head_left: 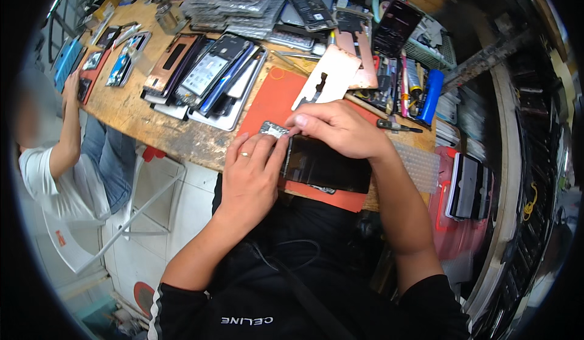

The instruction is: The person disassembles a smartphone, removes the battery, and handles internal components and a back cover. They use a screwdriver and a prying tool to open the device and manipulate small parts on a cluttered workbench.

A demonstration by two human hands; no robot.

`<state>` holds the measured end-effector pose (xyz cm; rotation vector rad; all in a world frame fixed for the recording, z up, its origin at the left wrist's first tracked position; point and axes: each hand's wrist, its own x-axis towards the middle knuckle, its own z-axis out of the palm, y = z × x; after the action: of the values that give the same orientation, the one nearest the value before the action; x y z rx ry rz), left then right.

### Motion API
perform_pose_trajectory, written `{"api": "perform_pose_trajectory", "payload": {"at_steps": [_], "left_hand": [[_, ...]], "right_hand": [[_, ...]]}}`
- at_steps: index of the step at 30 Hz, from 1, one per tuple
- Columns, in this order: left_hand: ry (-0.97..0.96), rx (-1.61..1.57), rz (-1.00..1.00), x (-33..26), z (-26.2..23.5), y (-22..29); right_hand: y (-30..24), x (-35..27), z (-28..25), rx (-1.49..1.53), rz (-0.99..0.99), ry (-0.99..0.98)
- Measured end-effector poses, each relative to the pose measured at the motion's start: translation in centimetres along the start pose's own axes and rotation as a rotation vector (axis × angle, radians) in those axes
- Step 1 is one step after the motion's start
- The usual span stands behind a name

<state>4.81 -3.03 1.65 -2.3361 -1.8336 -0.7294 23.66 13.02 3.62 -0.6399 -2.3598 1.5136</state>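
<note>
A red-orange work mat (pixel 278 94) lies on the bench in front of me. On it is an opened phone (pixel 274 129), its inner parts showing beyond my fingers. My left hand (pixel 254 166), with a ring on one finger, is closed over this phone and covers most of it. A dark glossy phone screen (pixel 331 164) lies at the phone's right side. My right hand (pixel 342 128) reaches over the screen's far edge, thumb and fingers pinched together at the phone's edge. What sits in that pinch is hidden.
Beyond the mat are a pale metal plate (pixel 331 75), stacked phone parts (pixel 210 75) and bubble-wrapped packs (pixel 228 8). Tools and a blue tube (pixel 431 96) stand right. A seated co-worker (pixel 67 151) works at far left. Bubble wrap (pixel 417 164) hangs near my right arm.
</note>
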Motion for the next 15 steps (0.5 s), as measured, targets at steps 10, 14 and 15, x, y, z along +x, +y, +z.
{"api": "perform_pose_trajectory", "payload": {"at_steps": [10, 14, 15], "left_hand": [[-0.020, 0.054, 0.013, 0.2, -0.2, 0.1], [-0.012, 0.059, 0.032, 0.2, -0.1, -0.1], [-0.017, 0.056, 0.032, 0.3, -0.2, 0.0]], "right_hand": [[0.4, 0.5, 1.1, 0.017, -0.039, 0.219], [0.7, 0.9, 1.7, 0.044, -0.124, 0.430], [0.8, 1.1, 1.7, 0.052, -0.159, 0.491]]}}
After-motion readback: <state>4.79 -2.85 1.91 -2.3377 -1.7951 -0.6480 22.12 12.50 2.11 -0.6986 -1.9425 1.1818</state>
